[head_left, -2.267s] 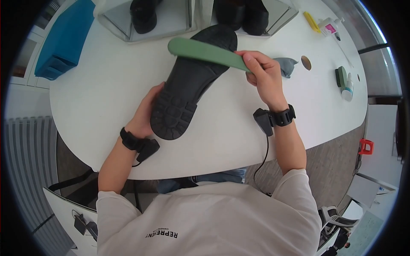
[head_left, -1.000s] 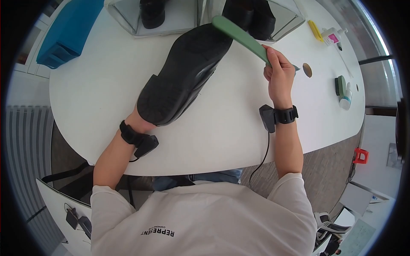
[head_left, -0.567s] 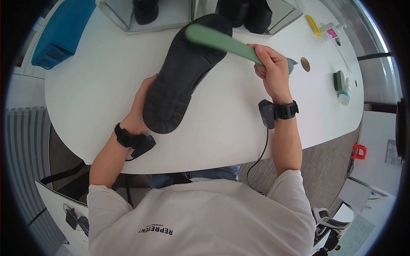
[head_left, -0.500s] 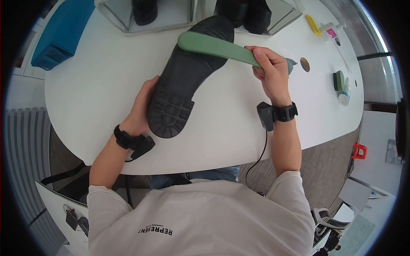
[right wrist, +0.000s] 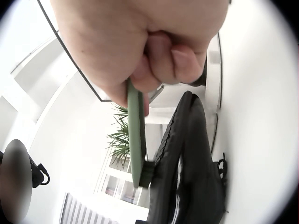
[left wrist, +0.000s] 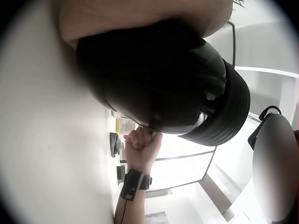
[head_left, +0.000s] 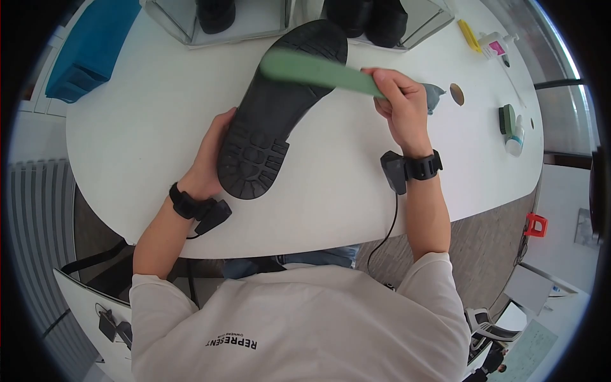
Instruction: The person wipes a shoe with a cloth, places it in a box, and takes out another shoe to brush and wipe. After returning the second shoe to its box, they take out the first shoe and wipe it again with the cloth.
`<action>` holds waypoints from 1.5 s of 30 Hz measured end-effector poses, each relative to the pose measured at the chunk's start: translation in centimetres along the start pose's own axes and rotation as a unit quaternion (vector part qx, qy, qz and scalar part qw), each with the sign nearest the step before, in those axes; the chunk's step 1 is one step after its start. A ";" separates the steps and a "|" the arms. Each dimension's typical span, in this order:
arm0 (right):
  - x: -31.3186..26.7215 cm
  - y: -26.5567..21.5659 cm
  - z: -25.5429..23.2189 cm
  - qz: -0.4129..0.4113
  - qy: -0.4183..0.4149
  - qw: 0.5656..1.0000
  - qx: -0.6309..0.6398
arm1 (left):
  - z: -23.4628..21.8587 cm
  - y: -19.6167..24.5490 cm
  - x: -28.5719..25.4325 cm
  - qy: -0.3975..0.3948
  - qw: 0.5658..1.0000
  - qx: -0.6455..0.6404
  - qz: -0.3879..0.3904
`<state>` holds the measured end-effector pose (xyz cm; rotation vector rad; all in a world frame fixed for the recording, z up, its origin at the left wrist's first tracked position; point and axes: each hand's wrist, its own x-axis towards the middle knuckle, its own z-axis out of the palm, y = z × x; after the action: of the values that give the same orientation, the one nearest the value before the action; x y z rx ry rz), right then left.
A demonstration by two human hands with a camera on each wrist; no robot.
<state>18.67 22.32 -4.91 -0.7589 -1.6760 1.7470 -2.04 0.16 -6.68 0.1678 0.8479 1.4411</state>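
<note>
A black shoe (head_left: pixel 254 153) is held sole up over the white table, its toe pointing away and to the right. My left hand (head_left: pixel 207 159) grips it from the left near the heel; most of the fingers are hidden beneath it. My right hand (head_left: pixel 405 108) holds a green brush (head_left: pixel 318 71) by its handle end, thumb on top. The brush lies across the forefoot of the sole, blurred at its far end. In the right wrist view, its dark bristles (right wrist: pixel 147 173) are right at the sole's tread.
Two open boxes stand at the back, holding black shoes (head_left: pixel 216 16) and a pair of black shoes (head_left: pixel 385 22). A blue case (head_left: pixel 95 51) lies left. Rightward are a grey cloth (head_left: pixel 434 97), another green brush (head_left: pixel 506 120), a white bottle (head_left: pixel 515 141), and a pump bottle (head_left: pixel 495 46).
About a second ago the shoe was tilted and the brush was beyond its toe at the right. The sole has since turned up, and the brush has moved left over the forefoot.
</note>
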 end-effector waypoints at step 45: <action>1.9 2.3 -3.6 0.032 0.050 0.994 0.088 | -5.3 -1.4 1.2 -0.076 0.992 -0.045 0.086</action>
<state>20.09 26.07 -7.37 -0.8120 -1.4253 1.8396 -4.22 -0.97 -11.73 0.2845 0.6556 1.6030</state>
